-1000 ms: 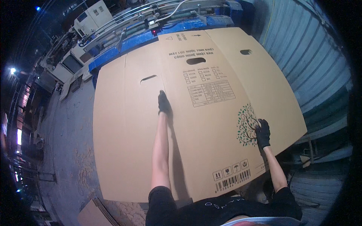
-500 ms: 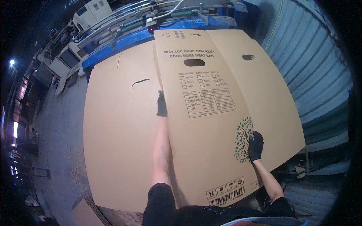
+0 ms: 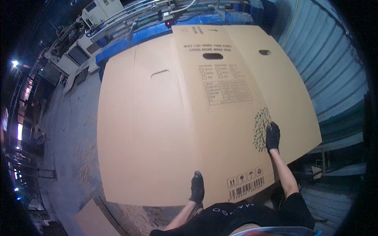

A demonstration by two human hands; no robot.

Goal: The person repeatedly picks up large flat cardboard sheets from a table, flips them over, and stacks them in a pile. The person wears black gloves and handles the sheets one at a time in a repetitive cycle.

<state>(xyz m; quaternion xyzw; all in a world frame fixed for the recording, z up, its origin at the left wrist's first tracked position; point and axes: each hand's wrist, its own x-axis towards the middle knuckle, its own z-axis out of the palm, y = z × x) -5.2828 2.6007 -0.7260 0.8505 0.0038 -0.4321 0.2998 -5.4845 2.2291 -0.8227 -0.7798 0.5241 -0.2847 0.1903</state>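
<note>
A large brown cardboard box blank (image 3: 157,129) lies spread out in front of me, with faint lines between its panels, an oval hand hole and a curved slit. Dark print, a table of boxes and a green tree picture (image 3: 260,131) mark the middle panel. My left hand (image 3: 197,188), in a black glove, lies at the near edge of the blank with its fingers stretched forward. My right hand (image 3: 273,137), also black-gloved, rests on the blank beside the tree picture, fingers laid on the surface. Neither hand shows anything held in it.
A blue machine frame (image 3: 147,34) with rails stands across the far side. Corrugated metal wall (image 3: 330,59) rises at the right. More brown cardboard (image 3: 96,220) leans at the lower left, above a dusty floor (image 3: 73,129) with scraps.
My left hand has come back from the middle panel's raised left edge to the near edge. That panel edge now lies flatter. My right hand stays beside the tree picture.
</note>
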